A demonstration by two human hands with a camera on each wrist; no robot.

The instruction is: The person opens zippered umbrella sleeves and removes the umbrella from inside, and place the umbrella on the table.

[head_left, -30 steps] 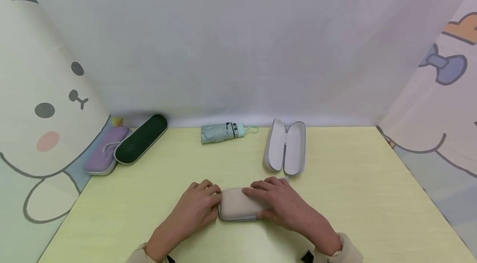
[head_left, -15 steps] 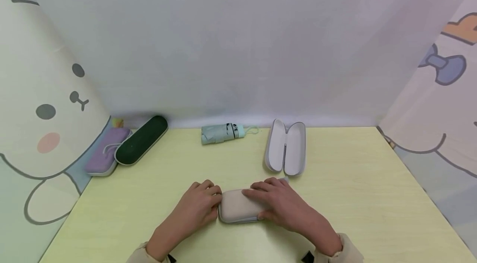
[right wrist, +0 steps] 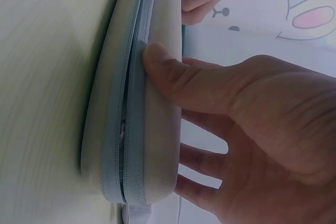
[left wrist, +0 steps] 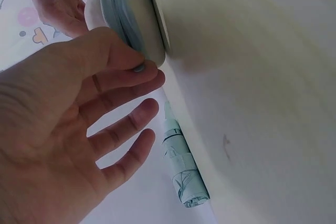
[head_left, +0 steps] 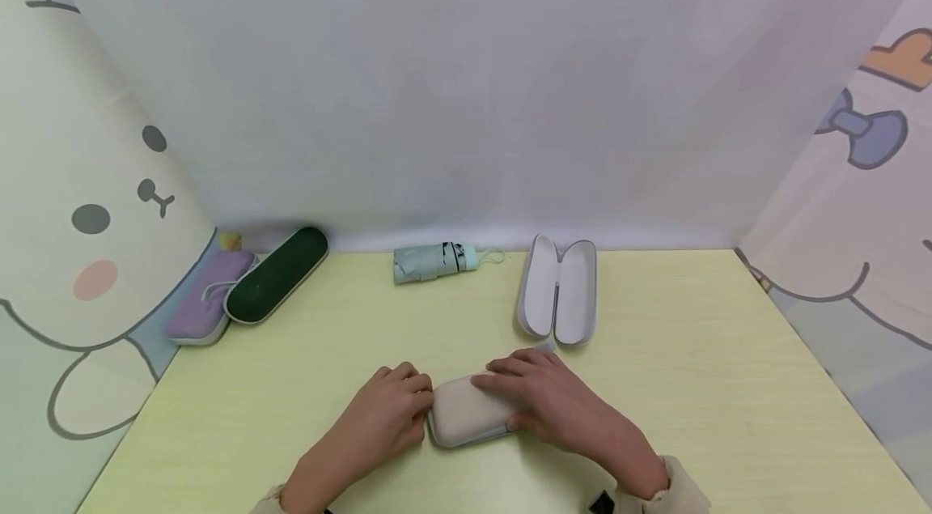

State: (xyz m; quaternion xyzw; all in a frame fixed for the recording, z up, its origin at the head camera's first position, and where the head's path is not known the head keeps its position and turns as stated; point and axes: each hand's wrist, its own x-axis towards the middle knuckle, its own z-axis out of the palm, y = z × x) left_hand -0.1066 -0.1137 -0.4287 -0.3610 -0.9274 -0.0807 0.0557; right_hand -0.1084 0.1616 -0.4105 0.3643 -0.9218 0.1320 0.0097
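Note:
A beige zip-up hard case (head_left: 464,414) with a grey-blue zipper band lies on the table in front of the person. My left hand (head_left: 389,415) is at its left end, where thumb and index finger pinch a small grey zipper pull (left wrist: 138,68); the other fingers are loosely bent. From the other side my right hand (head_left: 549,401) grips the case, thumb against the zipper band and fingers over the top. In the right wrist view, the zipper (right wrist: 126,103) shows a narrow gap along the near side. A grey fabric loop (right wrist: 137,213) sticks out at the right end.
Behind the hands, an opened white glasses case (head_left: 578,291) lies at the back right. A folded mint-green umbrella (head_left: 428,262) is at the back middle. At the back left, a dark green case (head_left: 277,276) leans over a purple case (head_left: 209,299). Curtains hang around the table.
The beige case has turned a little, its left end swinging towards the person. My left hand has moved slightly nearer with it, while my right hand keeps its grip.

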